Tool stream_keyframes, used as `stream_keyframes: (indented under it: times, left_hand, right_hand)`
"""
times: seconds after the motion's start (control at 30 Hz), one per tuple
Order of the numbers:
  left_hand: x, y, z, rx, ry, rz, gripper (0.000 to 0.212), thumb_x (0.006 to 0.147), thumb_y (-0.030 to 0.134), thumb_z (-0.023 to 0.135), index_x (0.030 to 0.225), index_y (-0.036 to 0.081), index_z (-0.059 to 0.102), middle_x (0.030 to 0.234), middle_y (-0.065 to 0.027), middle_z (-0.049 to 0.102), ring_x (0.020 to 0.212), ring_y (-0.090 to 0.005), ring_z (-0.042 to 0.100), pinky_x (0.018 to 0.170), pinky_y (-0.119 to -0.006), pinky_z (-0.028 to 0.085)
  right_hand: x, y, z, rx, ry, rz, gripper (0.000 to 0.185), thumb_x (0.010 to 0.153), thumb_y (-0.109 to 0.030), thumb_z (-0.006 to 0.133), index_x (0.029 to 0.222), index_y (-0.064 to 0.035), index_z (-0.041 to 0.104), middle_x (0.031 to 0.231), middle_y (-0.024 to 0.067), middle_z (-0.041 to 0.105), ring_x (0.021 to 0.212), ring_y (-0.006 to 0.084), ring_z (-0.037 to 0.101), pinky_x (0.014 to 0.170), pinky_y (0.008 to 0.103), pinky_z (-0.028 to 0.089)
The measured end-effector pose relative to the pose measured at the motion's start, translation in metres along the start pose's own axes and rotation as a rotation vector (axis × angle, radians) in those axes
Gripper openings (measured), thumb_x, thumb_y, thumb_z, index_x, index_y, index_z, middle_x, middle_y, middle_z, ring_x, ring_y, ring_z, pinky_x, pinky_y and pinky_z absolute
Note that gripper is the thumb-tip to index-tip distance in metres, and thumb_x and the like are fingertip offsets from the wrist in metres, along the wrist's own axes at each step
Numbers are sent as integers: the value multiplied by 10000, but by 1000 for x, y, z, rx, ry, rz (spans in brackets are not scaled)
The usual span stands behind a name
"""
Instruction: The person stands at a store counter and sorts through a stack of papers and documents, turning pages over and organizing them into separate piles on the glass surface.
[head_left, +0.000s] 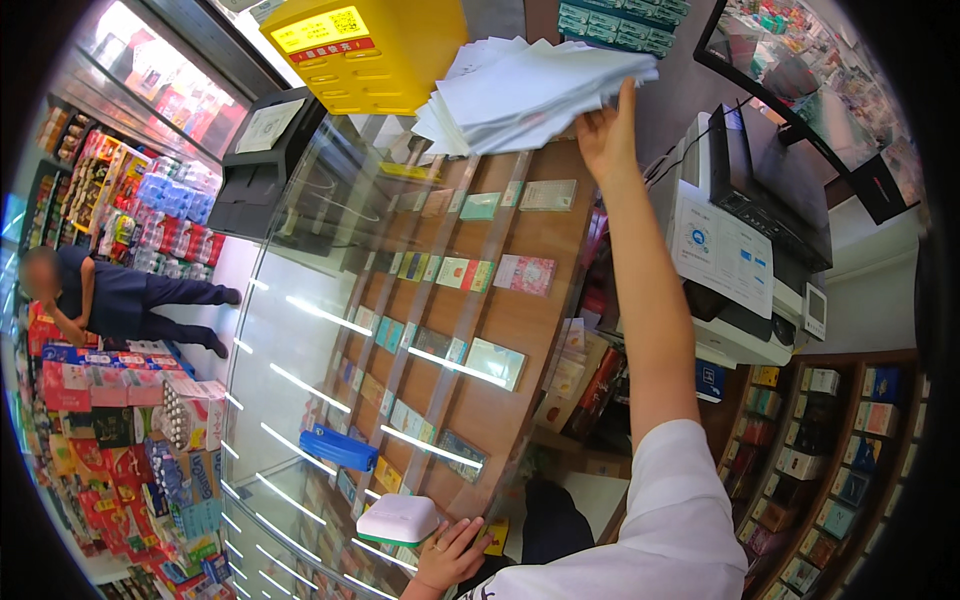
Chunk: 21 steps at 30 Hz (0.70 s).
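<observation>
Loose white paper sheets (525, 94), fanned out in a stack, are held by my right hand (607, 135) at their right edge, thumb on the outer side. My right arm is stretched out, and the sheets are above the glass display counter (300, 330) beside a yellow box-shaped unit (405, 60). My left hand (454, 551), with a ring on one finger, rests at the counter's edge, fingers slightly spread and nothing visible in it. Close to its fingertips lies a small white case with a green base (401, 517). A blue plastic object (337, 448) lies farther along the glass.
A black printer (259, 172) stands at the counter's far end. On the right are a monitor (810, 90), a black device (772, 180) and shelves of small packs (817, 465). A person (112, 292) stands across the counter near stacked goods (112, 465).
</observation>
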<state>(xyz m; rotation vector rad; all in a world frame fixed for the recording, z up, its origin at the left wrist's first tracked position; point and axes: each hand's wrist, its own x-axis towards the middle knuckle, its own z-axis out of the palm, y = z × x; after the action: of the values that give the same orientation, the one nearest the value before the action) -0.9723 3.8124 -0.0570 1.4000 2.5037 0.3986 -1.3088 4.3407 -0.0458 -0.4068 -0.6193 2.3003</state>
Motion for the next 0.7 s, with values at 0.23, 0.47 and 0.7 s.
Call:
stream_keyframes:
  times: [0.23, 0.47, 0.7]
  left_hand:
    - [-8, -3, 1, -25, -71, -5, 400, 739, 271, 646, 1135, 234, 608, 1336, 3, 479, 1254, -159, 397, 1087, -380, 220]
    - [-5, -1, -4, -20, -56, 7, 381, 731, 248, 643, 1111, 240, 611, 1334, 10, 479, 1217, -161, 432, 1068, -361, 257]
    - [-5, -2, -4, -53, 32, 7, 368, 750, 237, 638, 1112, 177, 606, 1357, -30, 452, 1217, -188, 437, 1037, -389, 318]
  right_hand:
    - [-13, 47, -33, -78, 147, 46, 590, 769, -182, 742, 1252, 4, 458, 1190, 121, 547, 1038, 279, 560, 868, 390, 470]
    - [47, 63, -73, -61, 205, 75, 488, 835, -61, 629, 1274, 4, 427, 1203, 148, 535, 1056, 311, 556, 883, 451, 471]
    - [6, 76, -73, -85, 203, 214, 401, 921, -112, 491, 1300, -10, 405, 1259, 162, 505, 1140, 346, 504, 954, 515, 424]
